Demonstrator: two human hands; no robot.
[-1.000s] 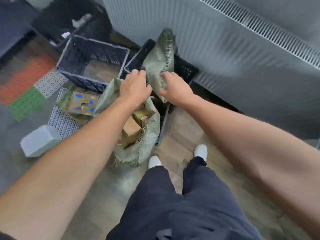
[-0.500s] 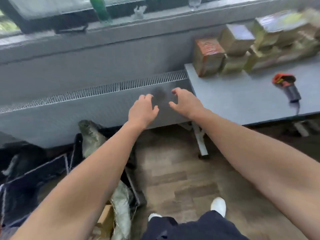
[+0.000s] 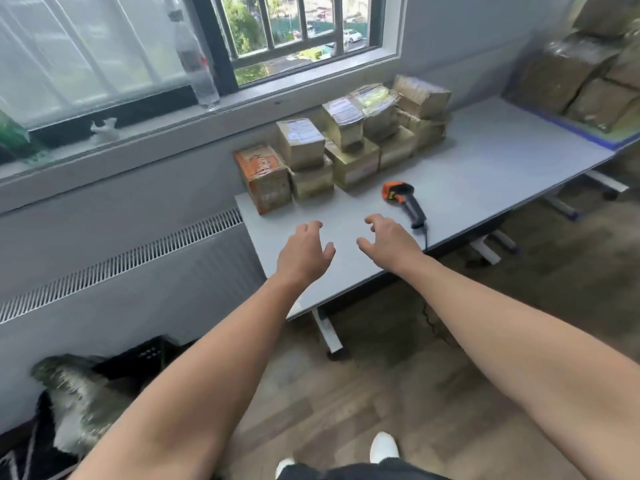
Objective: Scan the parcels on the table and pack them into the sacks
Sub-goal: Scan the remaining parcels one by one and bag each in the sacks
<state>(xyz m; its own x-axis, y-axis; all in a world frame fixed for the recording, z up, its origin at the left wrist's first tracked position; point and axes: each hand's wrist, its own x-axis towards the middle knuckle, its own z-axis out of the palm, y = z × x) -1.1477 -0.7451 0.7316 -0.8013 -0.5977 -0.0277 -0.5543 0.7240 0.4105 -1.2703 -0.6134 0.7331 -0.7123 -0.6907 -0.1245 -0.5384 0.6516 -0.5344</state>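
Now both hands hover side by side over the near part of the grey desk (image 3: 485, 161), palms down and holding nothing. The left hand (image 3: 304, 252) and the right hand (image 3: 389, 242) each have loosely curled, spread fingers, thumbs turned toward one another with a gap between.

At about 1 o'clock from the right hand, near but not touching, an orange-and-black barcode scanner (image 3: 405, 200) lies on the desk, its cable dropping over the near edge.

At 12 o'clock from the hands, across a stretch of bare desk, the parcels (image 3: 349, 147) stand in a row two layers high along the far edge below the windowsill. The leftmost, at 11 o'clock from the left hand, is an orange-printed carton (image 3: 263, 178) standing at the desk's corner.

The woven sack (image 3: 79, 400) sits on the floor at 7 o'clock, well apart from the hands, by a black crate (image 3: 149, 355) under the radiator (image 3: 121, 271).

At 2 o'clock, more brown cartons (image 3: 581, 74) are stacked on a further surface.
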